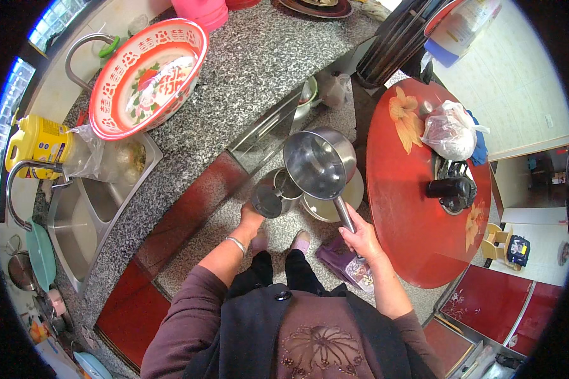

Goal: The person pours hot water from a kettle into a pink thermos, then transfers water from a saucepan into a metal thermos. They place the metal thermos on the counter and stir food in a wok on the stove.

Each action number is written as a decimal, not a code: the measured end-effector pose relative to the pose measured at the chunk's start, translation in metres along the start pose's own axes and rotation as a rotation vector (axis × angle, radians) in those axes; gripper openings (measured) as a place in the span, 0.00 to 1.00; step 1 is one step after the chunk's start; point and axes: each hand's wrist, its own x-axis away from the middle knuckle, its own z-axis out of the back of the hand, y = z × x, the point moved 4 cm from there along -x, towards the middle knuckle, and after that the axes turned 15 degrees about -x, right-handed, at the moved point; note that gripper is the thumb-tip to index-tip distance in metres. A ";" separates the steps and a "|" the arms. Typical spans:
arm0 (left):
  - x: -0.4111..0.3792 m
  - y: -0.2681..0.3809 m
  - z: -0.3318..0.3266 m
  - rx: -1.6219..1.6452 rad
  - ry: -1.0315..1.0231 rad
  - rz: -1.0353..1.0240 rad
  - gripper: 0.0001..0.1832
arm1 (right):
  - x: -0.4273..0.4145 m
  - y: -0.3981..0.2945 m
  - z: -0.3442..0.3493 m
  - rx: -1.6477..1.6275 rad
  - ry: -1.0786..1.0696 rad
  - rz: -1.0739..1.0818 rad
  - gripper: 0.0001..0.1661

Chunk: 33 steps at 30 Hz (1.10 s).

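My right hand point(362, 237) grips the handle of a stainless steel saucepan point(320, 163), its bowl tilted so that the inside shows. To its left, my left hand point(251, 220) holds a smaller metal pot point(270, 192) by its side; part of that pot lies behind the saucepan's rim. Both are in the air over the floor, between the counter and the round table. Below the saucepan stands a pale round basin point(325, 208), partly covered from view.
A speckled granite counter point(246, 61) runs along the left, bearing a red-patterned enamel basin point(149, 78) beside a steel double sink point(109, 199). On the right is a red round table point(408, 208) with a plastic bag point(453, 130). A purple bag point(339, 260) lies near my feet.
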 end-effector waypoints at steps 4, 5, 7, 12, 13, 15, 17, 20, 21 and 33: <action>0.004 0.007 0.002 0.012 -0.016 0.011 0.25 | -0.001 -0.002 -0.001 0.048 0.015 0.002 0.42; 0.005 0.008 0.002 0.034 -0.018 0.017 0.25 | 0.000 -0.004 -0.002 0.067 0.019 0.004 0.42; 0.010 0.014 0.005 0.012 -0.024 0.044 0.25 | 0.000 -0.007 -0.003 0.123 0.031 0.004 0.41; 0.005 0.007 0.004 -0.008 -0.052 0.030 0.28 | -0.001 -0.009 -0.004 0.290 0.043 0.160 0.42; 0.007 0.009 0.003 -0.024 -0.055 0.035 0.28 | -0.001 -0.007 -0.004 0.320 0.041 0.211 0.42; 0.008 0.008 0.002 -0.014 -0.057 0.041 0.28 | -0.001 -0.010 -0.006 0.379 0.036 0.315 0.42; 0.007 0.005 0.000 0.037 -0.052 0.043 0.27 | 0.002 -0.015 -0.009 0.383 0.042 0.227 0.42; 0.009 0.007 0.000 0.062 -0.040 0.055 0.26 | 0.003 -0.014 -0.011 0.420 0.049 0.250 0.41; 0.009 0.006 -0.001 0.078 -0.042 0.040 0.26 | 0.003 -0.013 -0.011 0.437 0.050 0.284 0.41; 0.013 0.001 -0.004 0.075 -0.044 0.041 0.34 | 0.012 -0.001 -0.019 0.822 0.052 0.324 0.40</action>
